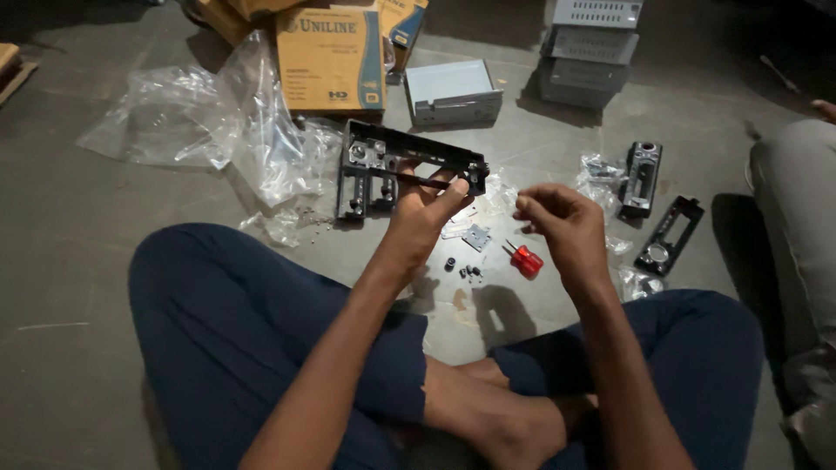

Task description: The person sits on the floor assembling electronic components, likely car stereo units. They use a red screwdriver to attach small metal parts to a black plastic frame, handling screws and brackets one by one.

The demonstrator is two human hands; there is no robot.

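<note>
My left hand (424, 209) grips a black plastic front panel (383, 165) with round holes and knobs, holding it up by its lower right part. My right hand (557, 222) hovers just right of the panel with fingertips pinched together; whether a small part sits between them I cannot tell. Below the hands, on the grey floor, lie a short red-handled screwdriver (524, 259), a small metal plate (476, 237) and a few small dark parts (470, 271). I sit cross-legged in dark blue trousers.
Crumpled clear plastic bags (218, 122) lie at the left. A yellow cardboard box (331, 57) and grey metal casings (453, 91) (588, 52) stand behind. Two more black panels (642, 178) (669, 235) lie at the right, near another person's grey-clad leg (797, 209).
</note>
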